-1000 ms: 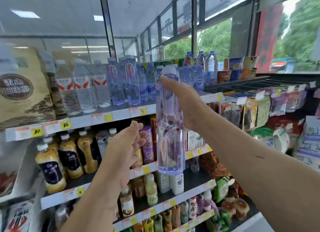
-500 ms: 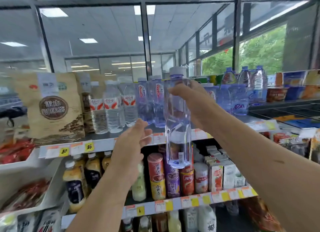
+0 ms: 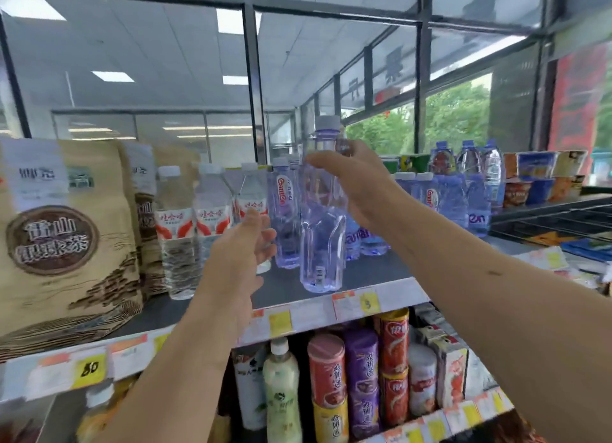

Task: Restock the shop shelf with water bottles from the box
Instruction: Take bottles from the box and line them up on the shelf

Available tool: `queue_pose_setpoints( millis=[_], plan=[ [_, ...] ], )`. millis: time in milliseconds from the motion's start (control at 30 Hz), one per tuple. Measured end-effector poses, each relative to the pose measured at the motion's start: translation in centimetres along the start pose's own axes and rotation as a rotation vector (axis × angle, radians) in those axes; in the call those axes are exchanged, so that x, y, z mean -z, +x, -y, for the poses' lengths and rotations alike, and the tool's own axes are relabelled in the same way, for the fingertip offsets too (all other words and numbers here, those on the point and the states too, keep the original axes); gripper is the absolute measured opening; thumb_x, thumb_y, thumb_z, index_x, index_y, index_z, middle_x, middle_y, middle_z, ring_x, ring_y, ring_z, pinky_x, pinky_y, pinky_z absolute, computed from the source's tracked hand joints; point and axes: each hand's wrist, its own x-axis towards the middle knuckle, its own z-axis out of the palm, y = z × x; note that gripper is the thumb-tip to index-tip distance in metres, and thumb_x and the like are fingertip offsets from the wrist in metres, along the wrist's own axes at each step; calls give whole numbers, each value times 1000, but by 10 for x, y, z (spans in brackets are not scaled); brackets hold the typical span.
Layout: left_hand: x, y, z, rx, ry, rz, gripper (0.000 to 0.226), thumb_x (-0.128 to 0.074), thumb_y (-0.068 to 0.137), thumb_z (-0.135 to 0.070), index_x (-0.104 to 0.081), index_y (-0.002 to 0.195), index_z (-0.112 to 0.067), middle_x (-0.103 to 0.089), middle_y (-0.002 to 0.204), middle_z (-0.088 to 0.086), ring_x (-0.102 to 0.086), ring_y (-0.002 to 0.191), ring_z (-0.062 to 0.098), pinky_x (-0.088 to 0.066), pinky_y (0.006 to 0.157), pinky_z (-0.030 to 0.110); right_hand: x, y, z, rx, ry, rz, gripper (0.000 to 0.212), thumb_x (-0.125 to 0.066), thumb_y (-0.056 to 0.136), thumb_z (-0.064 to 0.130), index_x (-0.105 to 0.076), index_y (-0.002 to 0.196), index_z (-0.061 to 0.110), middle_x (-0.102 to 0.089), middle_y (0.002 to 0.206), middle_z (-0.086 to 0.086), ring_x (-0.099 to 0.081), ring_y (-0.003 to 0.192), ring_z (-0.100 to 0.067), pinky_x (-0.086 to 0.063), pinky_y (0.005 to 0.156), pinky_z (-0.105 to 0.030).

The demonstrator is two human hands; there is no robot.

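Your right hand [image 3: 356, 184] grips the water bottle [image 3: 320, 230] upright at the top shelf [image 3: 364, 278] front edge. Left hand [image 3: 245, 244] open, empty. Purple bottles [image 3: 284, 217] crowd just behind; red-label bottles [image 3: 193, 230], tea bags [image 3: 63, 234] left.

right hand [image 3: 356, 186] gripping, left hand [image 3: 243, 244] open

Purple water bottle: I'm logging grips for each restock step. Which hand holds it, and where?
The right hand holds the purple water bottle around its upper body. The left hand is empty.
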Motion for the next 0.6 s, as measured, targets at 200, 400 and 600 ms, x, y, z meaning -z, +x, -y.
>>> queue_pose_setpoints(
  millis=[200, 400, 600],
  plan=[
    [5, 20, 10, 18, 11, 20, 46, -48, 95, -57, -65, 120, -22, -69, 118, -3, -63, 111, 18, -34, 104, 53, -17, 28, -26, 26, -66, -53, 79, -85, 70, 38, -45, 132, 11, -62, 117, -6, -63, 104, -22, -53, 87, -40],
    [1, 30, 22, 9, 56, -7, 37, -48, 94, -58, -67, 110, -31, -69, 117, -7, -64, 105, 12, -36, 106, 54, -23, 35, -60, 0, -156, -25, 81, -83, 76, 42, -40, 139, 15, -50, 126, 4, -52, 116, -19, -45, 94, -38],
    [-7, 42, 29, -4, 73, -48, 38, -45, 97, -57, -68, 109, -29, -71, 112, -7, -65, 104, 13, -39, 105, 55, -20, 27, -75, 55, -179, 13, 85, -79, 80, 42, -32, 147, 19, -47, 135, 6, -47, 119, -12, -40, 96, -32]
  ],
)
